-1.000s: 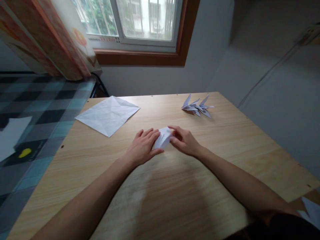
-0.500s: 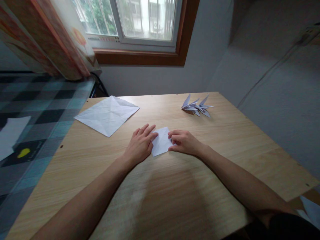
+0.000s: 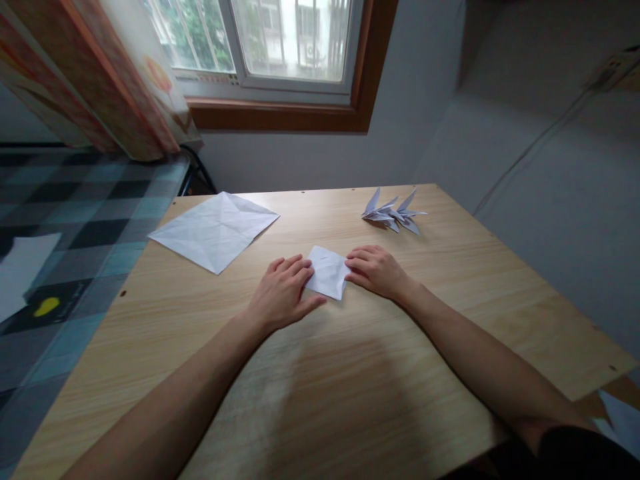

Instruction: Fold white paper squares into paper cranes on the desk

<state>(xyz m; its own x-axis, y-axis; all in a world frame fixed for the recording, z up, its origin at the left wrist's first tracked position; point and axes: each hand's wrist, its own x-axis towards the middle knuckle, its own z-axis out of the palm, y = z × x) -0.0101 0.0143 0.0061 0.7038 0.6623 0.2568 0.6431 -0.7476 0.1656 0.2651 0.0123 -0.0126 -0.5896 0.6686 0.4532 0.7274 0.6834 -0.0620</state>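
A small folded white paper [image 3: 329, 272] lies on the wooden table between my hands, turned at a slant. At its left edge, the fingertips of my left hand [image 3: 286, 291] touch the sheet. That hand is open, its thumb stretched out along the near side, away from the fingers. My right hand [image 3: 379, 272] has its bent fingers closed on the paper's right edge; part of its thumb is hidden. Farther back on the left lies a large creased sheet of white paper [image 3: 215, 230], spread flat. A spiky folded-paper piece [image 3: 394, 212] rests at the back right.
The wooden table [image 3: 200, 373] reaches back toward the wall below a window [image 3: 295, 40]. To its left is a surface with a checked cloth [image 3: 100, 233], where a white sheet [image 3: 25, 270] lies. More white paper [image 3: 623, 420] shows at the lower right, beyond the table's edge.
The small folded paper has turned on the table and moved slightly away from me. My left thumb has swung out from the fingers. My right hand has shifted a little up and right.
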